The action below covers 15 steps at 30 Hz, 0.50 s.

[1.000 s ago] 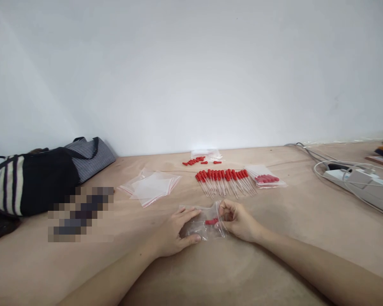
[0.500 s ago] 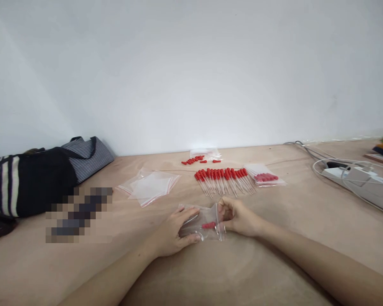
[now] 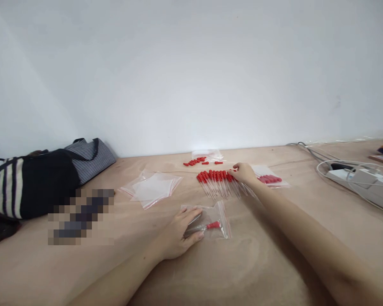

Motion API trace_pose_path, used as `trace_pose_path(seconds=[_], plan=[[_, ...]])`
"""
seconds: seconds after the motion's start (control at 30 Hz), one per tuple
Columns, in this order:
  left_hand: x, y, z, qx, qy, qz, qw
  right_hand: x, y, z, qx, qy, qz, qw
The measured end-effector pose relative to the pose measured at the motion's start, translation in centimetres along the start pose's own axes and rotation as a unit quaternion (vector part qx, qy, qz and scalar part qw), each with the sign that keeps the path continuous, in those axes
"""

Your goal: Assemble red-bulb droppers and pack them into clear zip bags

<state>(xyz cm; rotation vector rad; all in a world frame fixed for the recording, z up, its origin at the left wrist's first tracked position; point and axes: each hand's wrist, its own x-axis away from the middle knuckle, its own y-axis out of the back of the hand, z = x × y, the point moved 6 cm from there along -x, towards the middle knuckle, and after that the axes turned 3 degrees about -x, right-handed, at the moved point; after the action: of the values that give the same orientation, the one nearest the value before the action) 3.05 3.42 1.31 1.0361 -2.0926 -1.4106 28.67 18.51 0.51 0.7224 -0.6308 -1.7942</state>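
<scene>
My left hand (image 3: 187,227) holds a clear zip bag (image 3: 225,231) down on the table, its thumb and fingers over the bag's left part. Inside lies a dropper with a red bulb (image 3: 213,225); its clear stem runs left toward my palm. Farther back, a row of red-bulbed droppers (image 3: 213,175) lies side by side, stems toward me. At the right part of that row my right hand (image 3: 243,173) pinches a dropper by its bulb, hiding some of the neighbours. Just right of it is a filled bag of droppers (image 3: 270,178).
Flat zip bags (image 3: 153,189) lie left of the row. Loose red bulbs (image 3: 196,161) and a bag of clear stems (image 3: 207,155) are near the wall. A black striped bag (image 3: 47,182) sits left, a white power strip (image 3: 364,180) with cables right.
My right hand has left the zip bag's opening and moved away from me to the dropper row. My left hand has stayed on the bag.
</scene>
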Motion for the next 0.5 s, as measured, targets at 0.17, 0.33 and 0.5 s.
trace_pose_path(seconds=[0.17,0.33,0.5], plan=[[0.0,0.0,0.1,0.002,-0.004,0.005,1.000,-1.3,-1.2,-0.5,0.010,-0.021,0.037,0.999],[0.1,0.2,-0.3,0.011,-0.001,0.003,1.000,-1.6,-1.1,-1.1,-0.021,-0.037,0.054,0.998],[0.1,0.2,-0.3,0.017,0.000,0.002,1.000,-1.7,-0.9,-1.7,-0.063,-0.055,0.038,0.996]])
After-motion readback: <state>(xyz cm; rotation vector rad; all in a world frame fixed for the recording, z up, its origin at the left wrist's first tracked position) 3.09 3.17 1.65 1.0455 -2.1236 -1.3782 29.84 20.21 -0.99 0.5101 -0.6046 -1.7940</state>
